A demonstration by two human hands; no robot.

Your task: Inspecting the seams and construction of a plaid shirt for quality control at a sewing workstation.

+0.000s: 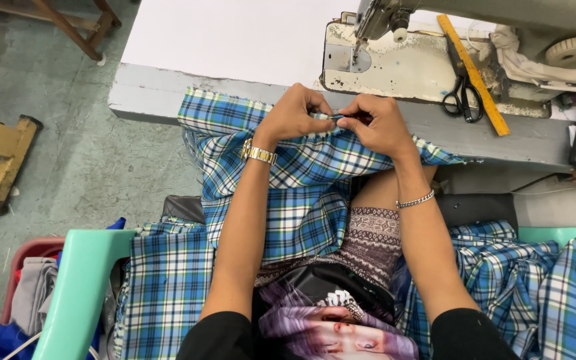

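Pinching the folded top edge of the blue plaid fabric point(301, 173) with both hands, thumbs and forefingers closed tight on the cloth, knuckles up, fingertips nearly meeting. Left hand point(293, 115) and right hand point(376, 124) level with one another, just in front of the near edge of the grey table point(155, 87), neither clearly nearer to the cloth's edge than the other, since both grip it. Something small and dark caught between the fingertips at the meeting point, too small to tell what. Gripped edge running left to right, parallel to the table front; rest of the cloth spilling from the table edge down over the lap, toward the body. Wrists bent slightly inward, forearms converging from the shoulders; a gold-and-silver wristwatch point(259, 154) on the left wrist, a silver chain bracelet point(415, 199) on the right. Straight ahead of the hands, well within reach across the table, a worn sewing machine point(395, 60), needle area slightly left of the right hand's line. Farther right on the machine bed, black-handled scissors point(463, 100) beside a yellow ruler point(473, 75) lying diagonally. More plaid cloth heaped in a mint-green plastic chair point(78, 287) at the left and over another at the right.
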